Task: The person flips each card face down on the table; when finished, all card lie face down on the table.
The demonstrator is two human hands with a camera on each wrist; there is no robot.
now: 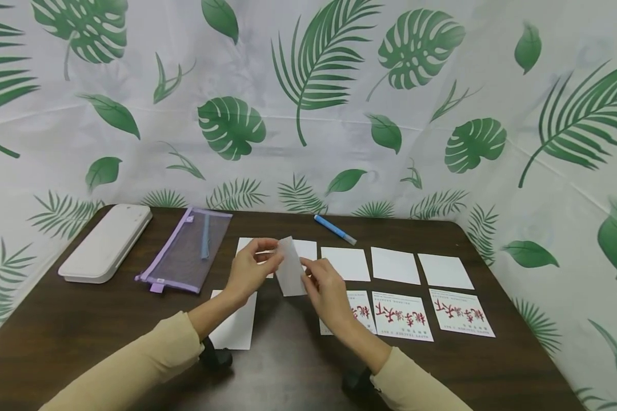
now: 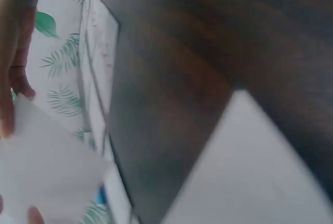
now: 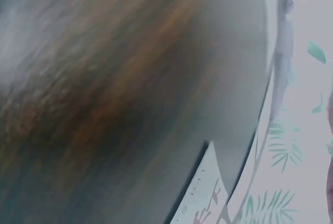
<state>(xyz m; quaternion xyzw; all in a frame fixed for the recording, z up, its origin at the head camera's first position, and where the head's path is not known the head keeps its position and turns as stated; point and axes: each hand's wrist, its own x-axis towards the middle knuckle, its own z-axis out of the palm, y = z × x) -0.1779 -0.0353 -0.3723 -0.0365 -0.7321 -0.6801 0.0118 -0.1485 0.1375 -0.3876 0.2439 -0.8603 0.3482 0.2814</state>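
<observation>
Both hands hold a white card (image 1: 290, 271) upright above the middle of the dark table. My left hand (image 1: 252, 268) pinches it near the top left corner between thumb and fingers. At its right edge, my right hand (image 1: 330, 288) grips it with thumb and fingertips. The left wrist view shows the same card (image 2: 49, 161) tilted, with fingers at its edges. Under the left forearm lies another white card (image 1: 239, 322). Red-lettered cards (image 1: 403, 317) lie to the right, one partly hidden by the right hand. In the right wrist view the hand is almost out of frame.
A row of white cards (image 1: 345, 264) lies behind the hands, with a blue marker (image 1: 335, 229) beyond it. At the left are a purple-edged mesh pouch (image 1: 185, 257) with a blue strip-like item and a white case (image 1: 105, 242). A leaf-patterned cloth (image 1: 308, 160) hangs behind the table.
</observation>
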